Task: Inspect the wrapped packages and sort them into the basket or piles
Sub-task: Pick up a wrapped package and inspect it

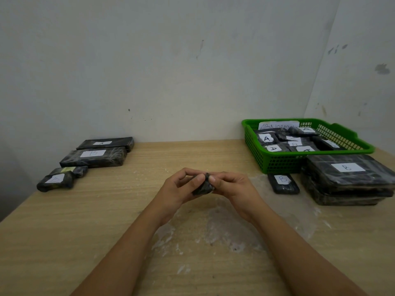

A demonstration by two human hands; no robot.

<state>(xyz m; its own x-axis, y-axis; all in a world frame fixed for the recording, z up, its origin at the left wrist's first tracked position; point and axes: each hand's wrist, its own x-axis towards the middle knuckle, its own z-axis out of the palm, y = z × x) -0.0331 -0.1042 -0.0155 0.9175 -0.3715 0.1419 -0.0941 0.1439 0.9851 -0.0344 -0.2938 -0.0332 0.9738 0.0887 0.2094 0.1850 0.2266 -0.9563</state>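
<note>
Both hands meet at the centre of the frame over the table [106,221], the left hand [178,190] and right hand [232,189] pinching a small black packet [202,185] between thumbs and fingertips, forearms reaching in from the lower edge. No label shows on the packet, so it could be missorted, whether into the green basket [277,163] at right, the stack [346,178] below it, or the piles [92,157] at left. Held only at the fingertips, it could also slip onto the table.
</note>
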